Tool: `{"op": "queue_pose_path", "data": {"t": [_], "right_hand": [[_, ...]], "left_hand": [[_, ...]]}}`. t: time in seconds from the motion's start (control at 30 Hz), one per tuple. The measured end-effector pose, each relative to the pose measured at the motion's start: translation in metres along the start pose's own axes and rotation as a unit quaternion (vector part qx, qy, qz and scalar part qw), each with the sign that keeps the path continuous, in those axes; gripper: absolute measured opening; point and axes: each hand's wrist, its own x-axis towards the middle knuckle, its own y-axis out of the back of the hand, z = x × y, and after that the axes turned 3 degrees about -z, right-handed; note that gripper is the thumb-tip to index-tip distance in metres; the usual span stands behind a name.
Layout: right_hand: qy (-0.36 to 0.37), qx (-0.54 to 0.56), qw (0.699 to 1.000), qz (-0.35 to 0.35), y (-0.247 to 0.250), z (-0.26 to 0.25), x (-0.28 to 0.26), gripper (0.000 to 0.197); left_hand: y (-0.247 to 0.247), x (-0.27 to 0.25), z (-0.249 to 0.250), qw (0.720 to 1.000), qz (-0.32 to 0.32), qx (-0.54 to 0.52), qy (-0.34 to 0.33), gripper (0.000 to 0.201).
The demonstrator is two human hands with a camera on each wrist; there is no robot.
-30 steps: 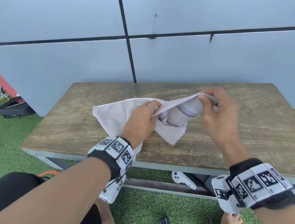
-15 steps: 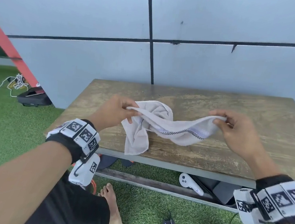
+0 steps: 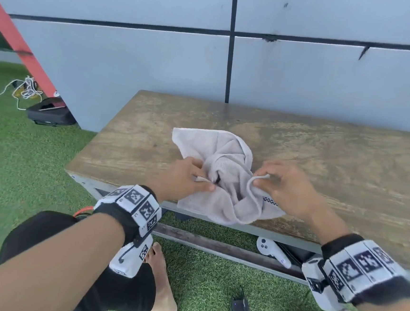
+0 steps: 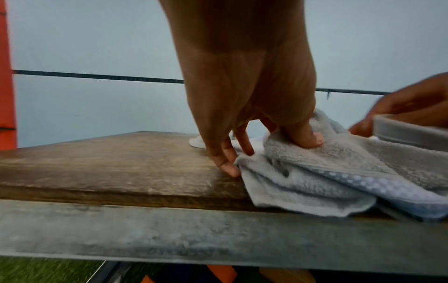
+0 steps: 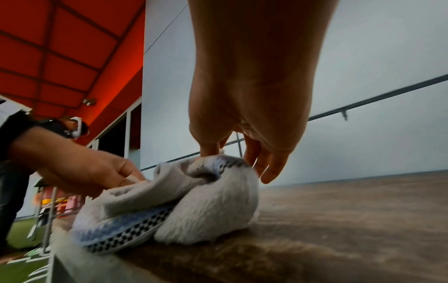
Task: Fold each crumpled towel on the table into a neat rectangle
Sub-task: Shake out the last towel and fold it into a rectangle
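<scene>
One pale grey towel [image 3: 223,157] with a checkered band lies crumpled on the wooden table [image 3: 335,156], its near part drooping over the front edge. My left hand [image 3: 198,179] pinches a hem of the towel [image 4: 315,172] at its left side, thumb pressed into the cloth and fingertips on the wood. My right hand [image 3: 262,179] pinches another hem of the towel [image 5: 206,201] between thumb and forefinger, the other fingers spread. The two hands are close together, just above the tabletop.
The table's metal front rail [image 4: 218,235] runs just below my hands. A white controller [image 3: 273,252] lies under the table on the green turf [image 3: 24,164]. A dark bag [image 3: 50,114] and cables sit at the far left by a red beam. A grey wall stands behind.
The towel was held stretched in the air between my spread hands. Now it lies bunched on the table and both hands have come down and together, gripping its edges.
</scene>
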Motion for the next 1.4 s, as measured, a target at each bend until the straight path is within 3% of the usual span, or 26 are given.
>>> {"op": "queue_pose_path", "data": {"t": [0.1,0.2,0.27,0.37,0.43,0.47,0.57,0.67,0.8,0.87,0.97,1.1,1.2,1.3,1.33,1.4], "right_hand": [[0.016,-0.019,0.998,-0.057,-0.027,-0.006,0.012,0.016],[0.038,-0.037,0.998,-0.035,-0.039,-0.011,0.018,0.01],[0.018,-0.031,0.999,-0.037,-0.033,-0.013,0.019,0.016],[-0.023,0.033,0.998,-0.057,-0.008,-0.015,0.021,0.017],[-0.026,0.05,0.998,-0.035,0.018,-0.02,0.032,0.015],[-0.027,0.051,0.998,-0.013,0.035,-0.021,0.045,0.014],[-0.047,0.014,0.995,0.082,0.093,-0.022,0.098,0.007],[-0.062,-0.061,0.981,0.174,0.156,-0.02,0.151,0.012],[-0.109,-0.106,0.944,0.292,0.229,-0.002,0.186,0.02],[-0.125,-0.086,0.92,0.362,0.252,0.006,0.193,0.021],[-0.144,-0.033,0.901,0.408,0.267,0.012,0.2,0.017],[-0.164,0.075,0.896,0.405,0.268,0.008,0.211,0.016],[-0.14,0.154,0.875,0.437,0.27,-0.003,0.211,0.009],[-0.048,0.199,0.837,0.508,0.276,-0.012,0.203,0.013],[-0.029,0.204,0.832,0.515,0.278,-0.013,0.2,0.014],[-0.036,0.196,0.85,0.487,0.279,-0.013,0.195,0.01]], "left_hand": [[-0.013,0.012,0.006,0.998,-0.012,-0.024,-0.05,0.026],[-0.016,0.023,0.007,0.994,-0.046,-0.042,-0.086,0.038],[-0.011,0.03,0.008,0.992,-0.042,-0.087,-0.087,0.036],[0.007,0.043,0.024,0.987,-0.079,-0.101,-0.097,0.048],[0.028,0.068,0.043,0.986,-0.081,-0.089,-0.119,0.041],[0.043,0.087,0.055,0.986,-0.073,-0.072,-0.132,0.039],[0.095,0.142,0.105,0.987,-0.01,0.008,-0.159,0.062],[0.142,0.191,0.139,0.981,0.07,0.055,-0.171,0.058],[0.191,0.23,0.145,0.96,0.247,0.091,-0.097,0.048],[0.21,0.241,0.142,0.952,0.297,0.037,-0.068,0.043],[0.223,0.249,0.141,0.948,0.29,-0.128,-0.035,0.033],[0.223,0.245,0.154,0.924,0.233,-0.296,-0.058,0.02],[0.228,0.249,0.157,0.904,0.292,-0.289,-0.119,0.019],[0.235,0.249,0.157,0.883,0.349,-0.24,-0.2,0.027],[0.236,0.25,0.157,0.883,0.349,-0.229,-0.213,0.028],[0.237,0.25,0.158,0.901,0.328,-0.194,-0.207,0.026]]}}
